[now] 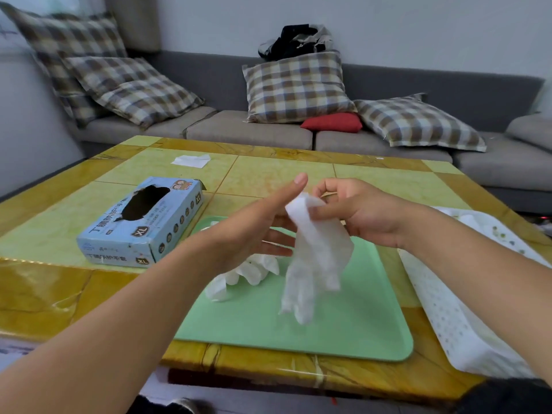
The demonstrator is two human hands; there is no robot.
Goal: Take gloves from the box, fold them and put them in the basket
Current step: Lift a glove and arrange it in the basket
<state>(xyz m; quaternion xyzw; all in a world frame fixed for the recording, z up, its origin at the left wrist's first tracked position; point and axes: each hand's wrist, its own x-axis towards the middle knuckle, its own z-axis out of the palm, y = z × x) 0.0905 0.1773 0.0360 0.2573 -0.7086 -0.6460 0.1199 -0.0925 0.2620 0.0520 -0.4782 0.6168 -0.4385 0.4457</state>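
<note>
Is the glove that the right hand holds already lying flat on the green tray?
No, the glove hangs in the air from the right hand, above the green tray.

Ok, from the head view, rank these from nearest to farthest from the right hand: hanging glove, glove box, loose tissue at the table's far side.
1. Hanging glove, pinched in the right hand.
2. Glove box, off to the left.
3. Loose tissue, far left of the table.
</note>
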